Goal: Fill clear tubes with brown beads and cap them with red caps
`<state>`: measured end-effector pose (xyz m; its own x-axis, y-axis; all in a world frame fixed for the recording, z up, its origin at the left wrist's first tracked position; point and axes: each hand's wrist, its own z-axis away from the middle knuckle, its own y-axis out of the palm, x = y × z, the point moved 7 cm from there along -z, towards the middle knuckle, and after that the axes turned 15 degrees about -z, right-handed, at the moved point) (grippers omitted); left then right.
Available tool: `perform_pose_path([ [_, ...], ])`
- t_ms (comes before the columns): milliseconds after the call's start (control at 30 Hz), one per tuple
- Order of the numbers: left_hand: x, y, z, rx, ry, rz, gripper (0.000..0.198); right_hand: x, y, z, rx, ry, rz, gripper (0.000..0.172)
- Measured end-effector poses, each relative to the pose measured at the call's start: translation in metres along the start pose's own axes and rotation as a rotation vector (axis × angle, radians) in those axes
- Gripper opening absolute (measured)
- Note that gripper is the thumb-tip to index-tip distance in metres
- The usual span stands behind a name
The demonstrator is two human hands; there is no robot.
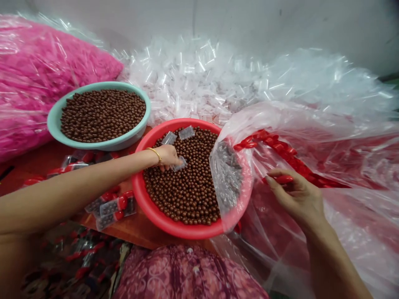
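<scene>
My left hand (168, 157) reaches into a red basin (146, 207) full of small brown balls (190, 187). Its fingers are closed on a small clear plastic tube (180, 165) that dips into the balls. Two more clear tubes (178, 135) lie on the balls at the basin's far side. My right hand (296, 195) is at the mouth of a clear plastic bag (311, 124) holding red caps (274, 145). It pinches one red cap (284, 179) between thumb and fingertips.
A teal basin (56, 124) of brown balls stands at the back left. Filled tubes with red caps (115, 207) lie on the red table left of the red basin. A pink-filled bag (37, 74) and a heap of clear tubes (193, 79) lie behind.
</scene>
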<state>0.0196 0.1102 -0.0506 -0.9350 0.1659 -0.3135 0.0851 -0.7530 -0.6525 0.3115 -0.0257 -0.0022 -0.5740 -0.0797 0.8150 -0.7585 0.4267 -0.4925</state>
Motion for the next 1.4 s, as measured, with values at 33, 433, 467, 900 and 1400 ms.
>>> perform_pose_path([
  [33, -0.001, 0.003, -0.003, 0.001, -0.038, 0.072, 0.027, 0.001, 0.0, 0.001, -0.01, 0.0, -0.011, 0.016],
  [433, -0.04, 0.003, -0.026, -0.222, 0.232, 0.654, 0.015, 0.013, -0.003, 0.006, -0.279, 0.288, -0.611, 0.028],
  [467, -0.039, 0.0, -0.021, -0.237, 0.284, 0.724, 0.017, 0.016, -0.001, 0.004, -0.277, 0.284, -0.629, 0.028],
  [900, -0.043, 0.015, 0.032, 0.03, 0.697, 1.256, 0.048, 0.088, 0.109, -0.032, 0.08, -0.021, -0.7, 0.014],
  [1400, -0.034, 0.016, 0.024, 0.008, 0.543, 1.284, 0.024, 0.068, 0.141, -0.03, 0.301, 0.309, -0.659, 0.023],
])
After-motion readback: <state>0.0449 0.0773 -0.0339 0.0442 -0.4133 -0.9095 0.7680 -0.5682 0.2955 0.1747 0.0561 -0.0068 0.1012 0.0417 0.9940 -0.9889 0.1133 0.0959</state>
